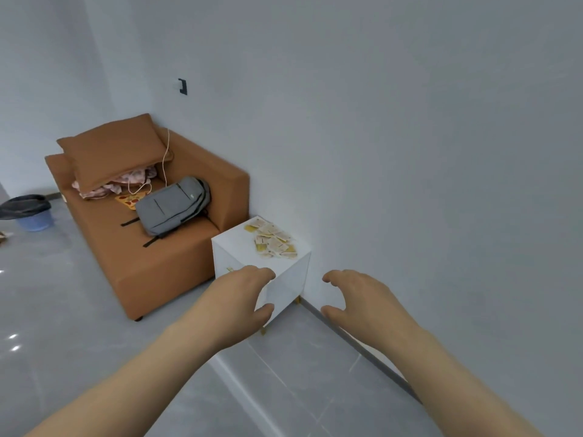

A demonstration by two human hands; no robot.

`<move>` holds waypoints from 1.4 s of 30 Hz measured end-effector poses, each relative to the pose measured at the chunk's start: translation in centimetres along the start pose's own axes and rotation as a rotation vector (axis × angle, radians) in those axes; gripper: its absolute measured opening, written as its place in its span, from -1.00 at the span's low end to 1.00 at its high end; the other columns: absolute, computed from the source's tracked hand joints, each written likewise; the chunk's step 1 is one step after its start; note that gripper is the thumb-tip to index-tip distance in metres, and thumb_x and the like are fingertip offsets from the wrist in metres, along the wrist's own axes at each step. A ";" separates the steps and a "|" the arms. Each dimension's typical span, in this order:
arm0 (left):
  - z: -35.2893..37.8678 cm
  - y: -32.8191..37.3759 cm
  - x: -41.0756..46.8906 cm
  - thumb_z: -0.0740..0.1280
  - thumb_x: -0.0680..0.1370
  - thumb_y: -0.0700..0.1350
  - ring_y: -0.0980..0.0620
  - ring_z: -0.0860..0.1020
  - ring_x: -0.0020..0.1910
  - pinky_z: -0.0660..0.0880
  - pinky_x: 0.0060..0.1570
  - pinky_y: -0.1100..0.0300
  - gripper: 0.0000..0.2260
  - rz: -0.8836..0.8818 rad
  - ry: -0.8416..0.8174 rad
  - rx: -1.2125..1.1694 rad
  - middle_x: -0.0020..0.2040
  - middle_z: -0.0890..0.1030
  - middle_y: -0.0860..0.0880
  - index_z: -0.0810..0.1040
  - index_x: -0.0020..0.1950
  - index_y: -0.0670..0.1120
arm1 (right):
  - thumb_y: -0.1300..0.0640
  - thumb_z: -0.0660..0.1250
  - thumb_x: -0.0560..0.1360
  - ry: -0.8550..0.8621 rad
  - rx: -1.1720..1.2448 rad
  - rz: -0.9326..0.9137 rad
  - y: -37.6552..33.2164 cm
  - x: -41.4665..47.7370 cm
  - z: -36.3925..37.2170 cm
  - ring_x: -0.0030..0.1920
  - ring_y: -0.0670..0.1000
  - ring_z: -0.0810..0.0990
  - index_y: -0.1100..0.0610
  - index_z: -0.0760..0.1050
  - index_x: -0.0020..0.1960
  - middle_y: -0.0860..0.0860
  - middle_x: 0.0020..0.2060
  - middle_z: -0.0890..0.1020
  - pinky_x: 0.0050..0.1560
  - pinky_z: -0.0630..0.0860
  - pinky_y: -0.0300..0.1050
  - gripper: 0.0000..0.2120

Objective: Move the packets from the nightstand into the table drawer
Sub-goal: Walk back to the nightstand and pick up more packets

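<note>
Several small white and yellow packets (pixel 273 238) lie in a loose heap on top of a white nightstand (pixel 233 246) that stands against the wall. My left hand (pixel 243 298) hovers in front of the nightstand's near corner, fingers loosely curved, holding nothing. My right hand (pixel 356 298) hangs to the right of the nightstand, over the floor by the wall, fingers also loosely curved and empty. Neither hand touches the packets. The table drawer is not in view.
A brown armchair (pixel 157 247) stands left of the nightstand, carrying a grey backpack (pixel 173 205), a cushion (pixel 116 149) and some cloth. A blue bin (pixel 34 216) with a dark bag sits on the grey floor at far left. The white wall runs along the right.
</note>
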State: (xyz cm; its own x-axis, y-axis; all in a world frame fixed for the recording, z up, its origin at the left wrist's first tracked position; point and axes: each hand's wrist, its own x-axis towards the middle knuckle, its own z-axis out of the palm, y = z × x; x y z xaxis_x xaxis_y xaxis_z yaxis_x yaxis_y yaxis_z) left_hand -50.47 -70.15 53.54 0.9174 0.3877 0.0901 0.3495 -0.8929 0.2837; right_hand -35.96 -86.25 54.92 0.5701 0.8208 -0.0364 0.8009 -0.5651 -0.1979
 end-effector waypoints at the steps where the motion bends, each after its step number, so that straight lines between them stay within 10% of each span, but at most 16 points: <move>1: -0.1 -0.8 1.6 0.24 0.56 0.07 0.08 0.46 0.23 0.42 0.18 0.17 -0.57 -0.009 0.000 0.007 0.29 0.46 0.07 0.30 0.42 0.05 | -0.02 0.24 0.53 -0.002 0.007 -0.007 0.3 1.9 -0.1 0.21 0.01 0.48 -0.01 0.34 0.36 -0.05 0.21 0.52 0.19 0.45 -0.06 -0.58; 42: 3.1 -37.9 55.3 0.23 0.55 0.05 0.08 0.47 0.21 0.43 0.17 0.16 -0.58 -0.062 -0.254 -0.031 0.28 0.46 0.09 0.33 0.41 0.05 | -0.06 0.27 0.52 -0.185 0.124 0.120 3.3 64.9 6.9 0.21 -0.04 0.49 -0.05 0.31 0.41 -0.08 0.23 0.52 0.17 0.44 -0.16 -0.53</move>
State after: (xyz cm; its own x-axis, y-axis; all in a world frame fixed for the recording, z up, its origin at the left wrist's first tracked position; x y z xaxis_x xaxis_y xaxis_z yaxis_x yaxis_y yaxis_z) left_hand -12.43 -15.53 44.85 0.9142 0.3679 -0.1701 0.4040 -0.8605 0.3103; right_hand 2.45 -34.31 45.18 0.6073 0.7562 -0.2436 0.6945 -0.6542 -0.2993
